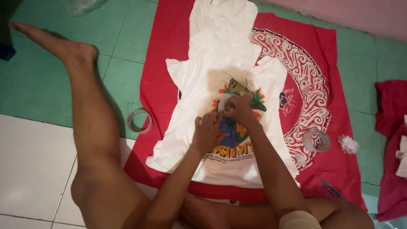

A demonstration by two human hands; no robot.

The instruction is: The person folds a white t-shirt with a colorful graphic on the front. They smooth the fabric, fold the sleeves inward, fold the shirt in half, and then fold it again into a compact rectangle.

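A white T-shirt (199,76) with a colourful printed design lies flat on a red patterned cloth (313,63) on the floor. My left hand (207,131) rests on the print, fingers curled and pressing the fabric. My right hand (238,109) is just above it, fingertips pinched on a small spot in the middle of the print. What the fingers pinch is too small to make out. A small roll-like object (249,83) lies on the shirt beyond my right hand.
My bare left leg (91,127) stretches out over the green and white tiles. A tape roll (139,121) lies left of the cloth. A clear plastic cup (316,140), crumpled wrapper (348,144) and pen (330,188) sit at the right, with red fabric (392,148) beyond.
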